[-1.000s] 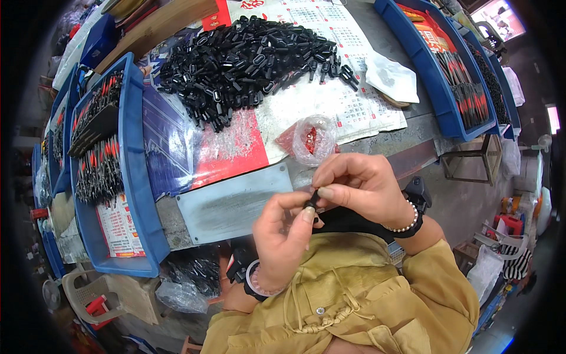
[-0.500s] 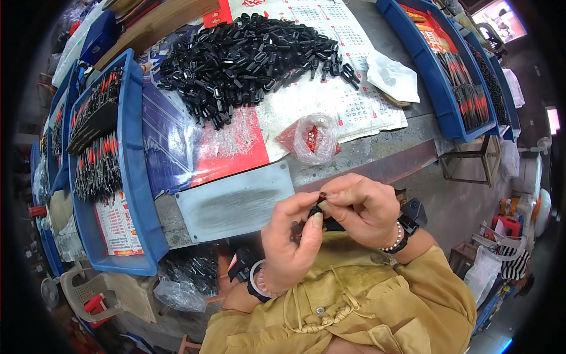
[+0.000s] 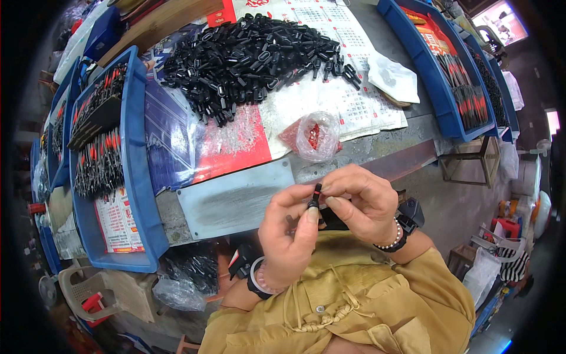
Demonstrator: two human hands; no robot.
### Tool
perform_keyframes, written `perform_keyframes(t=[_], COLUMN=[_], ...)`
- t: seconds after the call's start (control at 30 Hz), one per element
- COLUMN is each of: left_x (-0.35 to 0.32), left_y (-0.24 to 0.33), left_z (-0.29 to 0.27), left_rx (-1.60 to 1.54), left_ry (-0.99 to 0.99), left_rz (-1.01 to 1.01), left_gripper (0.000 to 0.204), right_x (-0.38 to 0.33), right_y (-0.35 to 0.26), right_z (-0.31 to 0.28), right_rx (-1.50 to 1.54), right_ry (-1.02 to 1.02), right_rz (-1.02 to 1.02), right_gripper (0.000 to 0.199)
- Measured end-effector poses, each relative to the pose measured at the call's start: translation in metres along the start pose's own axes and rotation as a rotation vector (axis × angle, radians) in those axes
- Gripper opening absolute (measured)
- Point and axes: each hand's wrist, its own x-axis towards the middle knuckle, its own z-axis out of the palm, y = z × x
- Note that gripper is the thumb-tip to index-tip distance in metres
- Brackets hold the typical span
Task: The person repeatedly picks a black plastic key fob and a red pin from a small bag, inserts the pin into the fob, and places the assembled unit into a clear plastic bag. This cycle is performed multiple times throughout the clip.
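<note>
My left hand [image 3: 287, 227] and my right hand [image 3: 361, 203] meet in front of my chest, below the table edge. Between their fingertips they pinch one small black plastic part with a red tip [image 3: 316, 196], held upright. Both hands grip it. On the table above lies a big heap of black plastic parts [image 3: 253, 56] on printed paper. A small clear bag of red pieces [image 3: 314, 135] sits near the table's front edge, just above my hands.
A blue tray [image 3: 135, 171] at the left holds rows of black parts with red tips. Another blue tray [image 3: 436, 100] with similar parts stands at the right. A grey metal plate [image 3: 236, 197] lies on the table edge. A white cloth [image 3: 392, 76] rests near the right tray.
Both hands dropped slightly lower and closer to my chest. The small black part now stands upright between the fingertips with its red tip showing.
</note>
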Motion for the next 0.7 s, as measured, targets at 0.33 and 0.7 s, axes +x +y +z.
perform_keyframes(t=[0.33,0.7], left_x=[0.002,0.021], left_y=[-0.003,0.001], left_z=[-0.002,-0.009], left_rx=[-0.009,-0.474], left_ry=[0.025,-0.113], left_rz=[-0.039,-0.36], left_gripper=[0.018,0.037], right_x=[0.004,0.045], right_y=[0.001,0.002], right_z=[-0.004,-0.045], right_rx=[-0.043,-0.174], right_ry=[-0.124,0.076], right_rz=[-0.078,0.217], right_gripper=[0.012,0.014])
